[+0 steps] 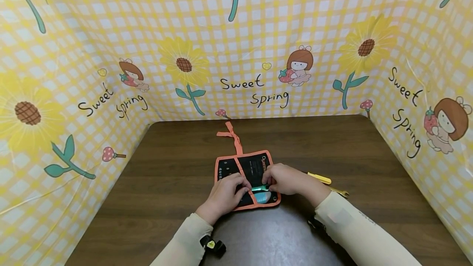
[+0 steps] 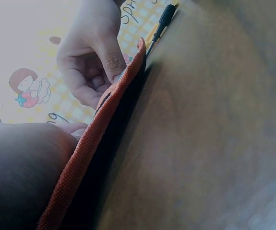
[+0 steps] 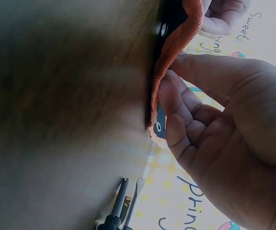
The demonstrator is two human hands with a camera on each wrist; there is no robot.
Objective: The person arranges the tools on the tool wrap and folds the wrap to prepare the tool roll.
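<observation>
A black tool pouch (image 1: 255, 165) with orange trim lies unfolded on the table. My left hand (image 1: 227, 192) rests over its left part, thumb and fingertips pinching at the orange divider strip. My right hand (image 1: 286, 179) is at the pouch's right side, with thumb and fingers pinching the right end of a bright green tool handle (image 1: 260, 189). That handle lies crosswise between my hands. Just below it, a turquoise piece (image 1: 262, 198) shows in the pouch. In the right wrist view, my right fingertips are right at the orange edge (image 3: 176, 40).
Right of the pouch lie a yellow-handled tool (image 1: 319, 178) and a small open-ended wrench (image 1: 340, 192), partly behind my right forearm. The left wrist view shows a black-handled screwdriver (image 2: 164, 18). Orange ties (image 1: 236, 143) stretch toward the back. Patterned cloth walls (image 1: 236, 52) enclose the brown table (image 1: 166, 167).
</observation>
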